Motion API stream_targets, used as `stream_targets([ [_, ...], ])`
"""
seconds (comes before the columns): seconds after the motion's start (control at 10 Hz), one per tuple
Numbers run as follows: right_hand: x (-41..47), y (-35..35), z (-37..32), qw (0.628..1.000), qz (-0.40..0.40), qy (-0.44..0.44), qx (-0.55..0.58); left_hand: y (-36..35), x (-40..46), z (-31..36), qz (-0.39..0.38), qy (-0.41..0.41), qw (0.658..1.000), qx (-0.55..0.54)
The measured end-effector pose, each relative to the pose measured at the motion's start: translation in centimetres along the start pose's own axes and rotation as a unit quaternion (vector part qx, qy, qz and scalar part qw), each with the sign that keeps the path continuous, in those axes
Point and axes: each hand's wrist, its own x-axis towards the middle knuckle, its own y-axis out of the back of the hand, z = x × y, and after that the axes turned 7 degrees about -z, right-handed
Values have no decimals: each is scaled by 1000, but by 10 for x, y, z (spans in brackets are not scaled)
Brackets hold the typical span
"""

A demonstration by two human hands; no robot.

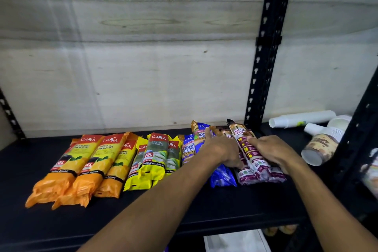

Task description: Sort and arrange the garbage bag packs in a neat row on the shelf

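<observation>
Since the packs are grouped by colour, the row reads left to right: orange packs [67, 172], yellow packs [152, 161], blue packs [194, 149], maroon packs [253, 159], all lying flat on the black shelf [184, 206] with tops toward the back wall [122, 67]. Sorting looks mostly done; the right end is the part in hand.

Left hand [223, 149] lies palm-down on the blue packs, fingers extended and spread, not curled round anything. My read: pinning the blue group so it doesn't slide while the neighbour gets pushed in. Right hand [272, 151] is clamped over the maroon packs from the right side, fingers wrapped on top, thumb hidden. Looks like it's squeezing them toward the blue group to close the gap.

Orange and yellow groups overlap like shingles and sit at a slight angle, probably because the slick film lets them slide over each other. Top ends of the blue and maroon packs stick up rather than lying flat, so these aren't squared yet.

Outward: slotted black upright [266, 57] stands just behind the maroon end. Right of it, well apart from the row, a heap of paper cup stacks [319, 145] lies on its side; not part of this job, but it limits how far right the row can spread.
</observation>
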Motion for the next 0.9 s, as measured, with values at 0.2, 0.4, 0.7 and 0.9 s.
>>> stream_targets([
  [0.2, -4, -1, 3, 1000, -10, 1, 0, -4, -9, 4, 8, 1, 1000, 2],
  [0.4, -5, -1, -3, 1000, -10, -1, -18, -4, -14, 6, 17, -4, 999, -36],
  [0.7, -14, -19, -47, 993, 49, 79, -68, 11, -43, -35, 167, 33, 976, -133],
  [0.9, -21, -46, -81, 990, 56, 106, -74, 12, -79, -85, 199, 83, 960, -177],
])
